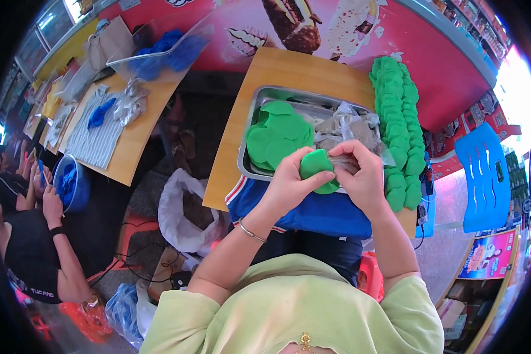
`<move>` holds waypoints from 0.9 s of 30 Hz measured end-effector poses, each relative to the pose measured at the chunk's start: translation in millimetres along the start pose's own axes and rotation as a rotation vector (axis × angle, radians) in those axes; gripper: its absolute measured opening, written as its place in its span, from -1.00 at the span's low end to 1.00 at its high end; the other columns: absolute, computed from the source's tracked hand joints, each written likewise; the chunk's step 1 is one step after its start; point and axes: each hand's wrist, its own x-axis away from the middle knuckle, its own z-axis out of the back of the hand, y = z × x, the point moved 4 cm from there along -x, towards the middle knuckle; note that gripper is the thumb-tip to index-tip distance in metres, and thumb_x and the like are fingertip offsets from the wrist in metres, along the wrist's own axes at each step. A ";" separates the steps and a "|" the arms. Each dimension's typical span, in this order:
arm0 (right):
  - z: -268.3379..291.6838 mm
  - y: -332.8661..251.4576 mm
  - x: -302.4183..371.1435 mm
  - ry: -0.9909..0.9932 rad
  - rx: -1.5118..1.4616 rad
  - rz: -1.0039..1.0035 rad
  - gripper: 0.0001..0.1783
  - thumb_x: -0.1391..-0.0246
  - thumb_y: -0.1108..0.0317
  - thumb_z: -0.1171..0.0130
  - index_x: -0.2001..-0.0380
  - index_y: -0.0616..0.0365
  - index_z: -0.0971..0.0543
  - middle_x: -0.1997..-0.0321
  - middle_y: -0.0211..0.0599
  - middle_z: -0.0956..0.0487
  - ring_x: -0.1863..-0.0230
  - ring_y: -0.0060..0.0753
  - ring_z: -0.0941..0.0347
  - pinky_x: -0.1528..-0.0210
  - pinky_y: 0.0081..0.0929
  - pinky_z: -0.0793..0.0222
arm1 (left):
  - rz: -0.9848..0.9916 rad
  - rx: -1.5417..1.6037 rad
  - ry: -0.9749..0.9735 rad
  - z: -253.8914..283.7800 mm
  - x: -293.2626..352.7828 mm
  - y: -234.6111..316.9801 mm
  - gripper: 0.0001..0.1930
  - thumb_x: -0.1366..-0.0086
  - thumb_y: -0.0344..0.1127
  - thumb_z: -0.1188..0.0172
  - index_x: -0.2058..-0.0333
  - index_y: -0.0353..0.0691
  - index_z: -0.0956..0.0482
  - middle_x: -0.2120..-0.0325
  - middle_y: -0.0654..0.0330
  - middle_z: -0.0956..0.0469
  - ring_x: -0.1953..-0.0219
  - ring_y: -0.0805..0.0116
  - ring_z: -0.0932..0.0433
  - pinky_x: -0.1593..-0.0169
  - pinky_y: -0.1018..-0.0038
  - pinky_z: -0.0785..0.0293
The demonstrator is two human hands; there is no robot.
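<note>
My left hand holds a soft green round pad between thumb and fingers, over the near edge of a metal tray. Close against its right side, my right hand has its fingers pinched together, with something thin and brownish at the fingertips that I cannot make out. Another green piece shows just below the held pad. A loose pile of green discs fills the tray's left part. Clear plastic bags with greyish-brown contents lie in its right part.
Long rows of overlapping green discs line the table's right side. Blue cloth hangs at the near edge. To the left stand a white bag on the floor and a second table. A person works beside a blue bucket.
</note>
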 end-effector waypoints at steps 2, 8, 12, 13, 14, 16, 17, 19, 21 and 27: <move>-2.4 0.8 -0.1 0.025 -0.077 -0.038 -0.71 0.30 0.72 -0.13 0.38 0.28 -0.50 0.39 -0.27 -0.49 0.36 -0.41 -0.48 0.33 -0.58 -0.39 | 0.006 0.022 -0.002 0.5 2.3 2.3 -0.70 -0.06 -0.33 -0.32 0.28 -0.29 -0.43 0.43 0.36 -0.46 0.36 0.65 -0.38 0.28 0.65 -0.37; -0.6 -10.6 -1.1 -0.244 0.189 0.160 -0.82 0.27 0.66 -0.16 0.47 0.29 -0.51 0.26 -0.23 -0.44 0.29 -0.34 -0.45 0.26 -0.49 -0.39 | -0.026 -0.230 -0.056 11.5 2.4 2.9 -0.72 -0.11 -0.26 -0.27 0.31 -0.31 -0.44 0.46 0.26 -0.45 0.37 0.56 -0.38 0.28 0.57 -0.36; -4.2 -3.2 1.7 -0.477 0.258 0.226 -0.82 0.19 0.59 -0.15 0.40 0.26 -0.51 0.22 -0.18 -0.41 0.27 -0.26 -0.44 0.24 -0.41 -0.38 | -0.042 -0.290 -0.162 11.2 4.7 -2.7 -0.72 -0.12 -0.24 -0.25 0.33 -0.32 -0.44 0.47 0.25 -0.43 0.38 0.54 -0.37 0.28 0.56 -0.36; -4.8 0.4 1.9 -0.474 0.247 0.240 -0.81 0.15 0.57 -0.14 0.36 0.25 -0.50 0.24 -0.16 -0.41 0.29 -0.23 -0.44 0.25 -0.40 -0.37 | -0.029 -0.254 -0.143 12.2 3.9 -3.7 -0.73 -0.12 -0.24 -0.26 0.34 -0.31 -0.44 0.47 0.27 -0.43 0.39 0.57 -0.36 0.29 0.58 -0.35; -4.7 3.6 2.0 -0.466 0.247 0.240 -0.81 0.15 0.57 -0.14 0.36 0.25 -0.50 0.24 -0.16 -0.41 0.29 -0.23 -0.44 0.25 -0.40 -0.37 | -0.029 -0.258 -0.150 12.0 3.6 -2.5 -0.73 -0.12 -0.24 -0.26 0.34 -0.31 -0.44 0.47 0.27 -0.43 0.39 0.57 -0.36 0.29 0.58 -0.35; -6.9 11.4 4.5 -0.545 0.303 0.162 -0.73 0.08 0.55 -0.11 0.22 0.22 -0.45 0.25 -0.17 -0.41 0.25 -0.28 -0.45 0.25 -0.38 -0.37 | 0.043 -0.123 -0.087 14.4 3.7 -2.6 -0.75 -0.11 -0.28 -0.28 0.35 -0.28 -0.44 0.45 0.32 -0.43 0.39 0.63 -0.35 0.30 0.63 -0.35; -6.7 9.5 6.3 -0.536 0.304 0.160 -0.73 0.08 0.55 -0.11 0.22 0.22 -0.45 0.25 -0.17 -0.41 0.25 -0.28 -0.45 0.25 -0.38 -0.37 | 0.052 -0.059 -0.077 13.4 3.5 -3.3 -0.75 -0.09 -0.30 -0.29 0.33 -0.26 -0.43 0.43 0.36 -0.42 0.38 0.67 -0.34 0.31 0.66 -0.34; -7.9 14.3 11.1 -0.562 -0.108 -0.300 -0.65 0.04 0.50 -0.11 0.12 0.20 -0.39 0.26 -0.20 -0.42 0.27 -0.40 -0.44 0.29 -0.42 -0.37 | 0.058 -0.047 -0.063 12.1 4.2 -1.2 -0.73 -0.09 -0.29 -0.30 0.31 -0.27 -0.43 0.42 0.36 -0.42 0.38 0.67 -0.35 0.30 0.66 -0.34; -4.3 11.3 9.5 -0.552 -0.147 -0.291 -0.63 0.04 0.48 -0.12 0.10 0.19 -0.38 0.26 -0.21 -0.42 0.29 -0.45 -0.43 0.32 -0.46 -0.37 | 0.060 -0.034 -0.047 12.9 4.5 0.7 -0.71 -0.08 -0.29 -0.30 0.29 -0.27 -0.42 0.42 0.36 -0.42 0.37 0.66 -0.35 0.30 0.66 -0.34; 1.5 3.0 3.3 -0.343 -0.040 -0.072 -0.62 0.14 0.48 -0.17 0.16 0.17 -0.43 0.28 -0.26 -0.41 0.34 -0.48 -0.41 0.34 -0.51 -0.34 | 0.027 -0.027 0.007 17.3 4.7 3.2 -0.78 -0.21 -0.28 -0.17 0.25 -0.28 -0.42 0.41 0.37 -0.43 0.37 0.69 -0.35 0.30 0.69 -0.33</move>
